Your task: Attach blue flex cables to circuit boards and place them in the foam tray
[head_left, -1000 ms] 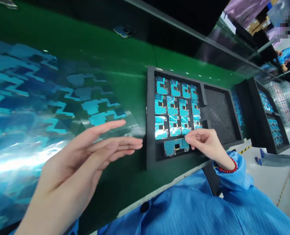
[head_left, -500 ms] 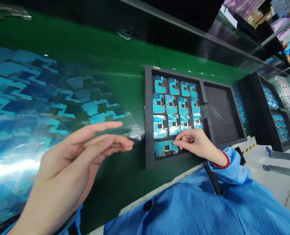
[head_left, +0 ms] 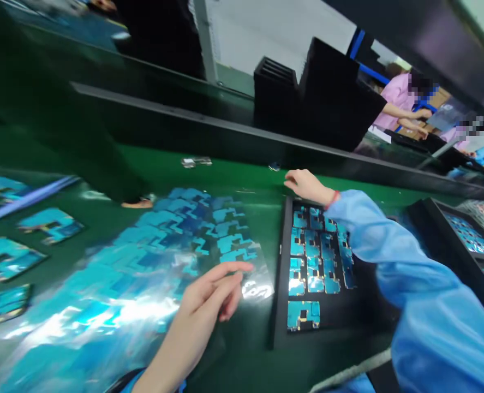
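Circuit boards (head_left: 314, 259) with bright blue faces lie in rows inside a black tray (head_left: 281, 284) on the green worktop (head_left: 250, 338), and a lone board (head_left: 303, 315) sits below the upper rows, near the tray's bottom left corner. The right hand (head_left: 290, 180) is above the tray's far edge, with its thumb and fingers slightly apart and nothing visible between them; a small dark part (head_left: 274, 166) lies on the worktop just beside its fingertips. A red bracelet (head_left: 335, 197) shows at that wrist, and the blue sleeve (head_left: 405, 262) crosses over the tray, hiding much of its right side. The left hand (head_left: 246, 272) is left of the tray, palm inward, its index finger extended and its other fingers loosely curled, with no object seen in it. Near it, blue cut pieces (head_left: 155, 232) spread over the worktop, with glare over the nearer ones. Farther left, more boards (head_left: 53, 222) lie singly beside a blurred purple-blue strip (head_left: 29, 201). A metallic part (head_left: 196, 162) rests near the far ledge (head_left: 225, 123). At the right stands a second black tray (head_left: 434, 218), also holding boards. Beyond the ledge, a person in pink (head_left: 399, 93) has both hands extended.
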Demonstrator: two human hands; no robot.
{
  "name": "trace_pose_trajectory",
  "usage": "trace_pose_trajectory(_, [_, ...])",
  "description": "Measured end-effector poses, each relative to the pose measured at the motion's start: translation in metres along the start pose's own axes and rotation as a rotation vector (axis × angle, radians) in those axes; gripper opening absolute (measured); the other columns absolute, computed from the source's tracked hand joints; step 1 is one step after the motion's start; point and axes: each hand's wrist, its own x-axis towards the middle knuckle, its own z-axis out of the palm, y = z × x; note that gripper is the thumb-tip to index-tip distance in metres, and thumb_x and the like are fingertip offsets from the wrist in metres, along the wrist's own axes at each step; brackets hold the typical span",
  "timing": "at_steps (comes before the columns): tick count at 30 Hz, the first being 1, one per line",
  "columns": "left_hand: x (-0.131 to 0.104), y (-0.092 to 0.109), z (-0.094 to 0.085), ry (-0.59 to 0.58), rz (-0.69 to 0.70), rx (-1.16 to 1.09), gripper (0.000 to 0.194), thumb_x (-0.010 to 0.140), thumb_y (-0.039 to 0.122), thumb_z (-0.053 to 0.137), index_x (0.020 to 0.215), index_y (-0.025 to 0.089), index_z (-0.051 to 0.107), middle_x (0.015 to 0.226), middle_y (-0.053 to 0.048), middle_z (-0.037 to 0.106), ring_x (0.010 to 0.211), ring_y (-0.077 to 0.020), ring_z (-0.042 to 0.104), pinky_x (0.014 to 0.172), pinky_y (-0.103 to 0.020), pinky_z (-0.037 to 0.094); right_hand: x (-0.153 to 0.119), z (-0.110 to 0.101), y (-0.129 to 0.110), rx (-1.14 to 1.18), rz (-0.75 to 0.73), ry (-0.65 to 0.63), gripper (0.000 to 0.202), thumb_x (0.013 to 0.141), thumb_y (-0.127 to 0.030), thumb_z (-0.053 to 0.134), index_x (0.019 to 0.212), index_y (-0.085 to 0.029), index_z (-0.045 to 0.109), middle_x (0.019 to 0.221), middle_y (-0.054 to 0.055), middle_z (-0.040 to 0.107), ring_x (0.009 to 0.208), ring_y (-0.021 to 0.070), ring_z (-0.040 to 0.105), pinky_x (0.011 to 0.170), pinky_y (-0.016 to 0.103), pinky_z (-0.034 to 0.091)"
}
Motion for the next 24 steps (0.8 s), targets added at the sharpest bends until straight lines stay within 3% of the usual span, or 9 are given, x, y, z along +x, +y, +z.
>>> trace_pose_trajectory(2, [0.006, 0.0, -0.002, 0.039, -0.006, -0.066, 0.036, 0.07, 0.048, 0.068, 0.087, 0.016, 0.065, 0.042, 0.009, 0.037, 0.043, -0.0098, 0.03, 0.046, -0.024, 0.023, 0.052, 0.005, -0.003, 0.019, 0.064, 0.031, 0.037, 0.093, -0.034, 0.056, 0.117, -0.006, 0.061, 0.124, 0.02, 0.06, 0.116, 0.0263, 0.056, 0.097, 0.034, 0.043])
trace_pose_trajectory(5, [0.012, 0.002, -0.003, 0.082, -0.021, -0.128, 0.035, 0.066, 0.044, 0.067, 0.085, 0.016, 0.064, 0.042, 0.009, 0.038, 0.043, -0.0099, 0.03, 0.046, -0.025, 0.023, 0.095, 0.016, 0.001, 0.053, 0.191, 0.055, 0.045, 0.091, -0.041, 0.06, 0.122, -0.008, 0.057, 0.129, 0.018, 0.056, 0.117, 0.0279, 0.056, 0.098, 0.044, 0.046])
trace_pose_trajectory(9, [0.011, 0.005, -0.003, 0.081, -0.038, -0.14, 0.033, 0.065, 0.042, 0.065, 0.084, 0.015, 0.064, 0.042, 0.009, 0.039, 0.043, -0.0099, 0.03, 0.046, -0.026, 0.025, 0.107, 0.024, 0.017, 0.123, 0.272, 0.076, 0.037, 0.092, -0.035, 0.061, 0.123, -0.015, 0.056, 0.127, 0.01, 0.057, 0.112, 0.0242, 0.058, 0.094, 0.047, 0.051])
trace_pose_trajectory(14, [0.008, 0.007, -0.002, 0.067, -0.064, -0.131, 0.034, 0.064, 0.042, 0.065, 0.082, 0.014, 0.066, 0.042, 0.008, 0.038, 0.043, -0.0102, 0.031, 0.045, -0.026, 0.026, 0.096, 0.01, 0.024, 0.306, 0.24, 0.107, 0.021, 0.088, -0.027, 0.066, 0.102, -0.011, 0.062, 0.1, 0.007, 0.066, 0.085, 0.0167, 0.065, 0.075, 0.034, 0.058])
trace_pose_trajectory(16, [0.007, 0.006, -0.002, 0.068, -0.073, -0.124, 0.032, 0.063, 0.041, 0.066, 0.082, 0.014, 0.066, 0.042, 0.008, 0.039, 0.043, -0.0102, 0.032, 0.045, -0.026, 0.025, 0.077, -0.002, 0.023, 0.394, 0.227, 0.117, 0.013, 0.086, -0.023, 0.067, 0.09, -0.011, 0.062, 0.085, 0.004, 0.066, 0.069, 0.0118, 0.063, 0.065, 0.027, 0.057])
trace_pose_trajectory(18, [0.007, 0.005, -0.002, 0.072, -0.083, -0.125, 0.03, 0.061, 0.038, 0.067, 0.08, 0.015, 0.066, 0.041, 0.008, 0.04, 0.043, -0.0098, 0.033, 0.046, -0.026, 0.023, 0.04, -0.015, 0.024, 0.472, 0.211, 0.129, 0.009, 0.088, -0.021, 0.065, 0.086, -0.013, 0.061, 0.077, 0.002, 0.066, 0.062, 0.0075, 0.06, 0.062, 0.021, 0.055])
trace_pose_trajectory(22, [0.01, 0.002, -0.003, 0.114, -0.103, -0.118, 0.025, 0.058, 0.03, 0.069, 0.081, 0.018, 0.067, 0.042, 0.008, 0.042, 0.044, -0.0092, 0.035, 0.047, -0.026, 0.026, -0.078, -0.031, 0.019, 0.777, 0.097, 0.042, 0.014, 0.082, -0.022, 0.07, 0.088, -0.012, 0.063, 0.075, 0.002, 0.069, 0.065, 0.0084, 0.065, 0.061, 0.018, 0.053])
trace_pose_trajectory(24, [0.011, 0.0, -0.005, 0.135, -0.109, -0.097, 0.023, 0.058, 0.027, 0.069, 0.08, 0.019, 0.068, 0.042, 0.008, 0.043, 0.044, -0.0097, 0.036, 0.048, -0.027, 0.028, -0.146, -0.025, 0.014, 0.875, 0.162, -0.074, 0.023, 0.075, -0.028, 0.077, 0.087, -0.012, 0.065, 0.071, 0.003, 0.07, 0.063, 0.0104, 0.065, 0.058, 0.02, 0.052])
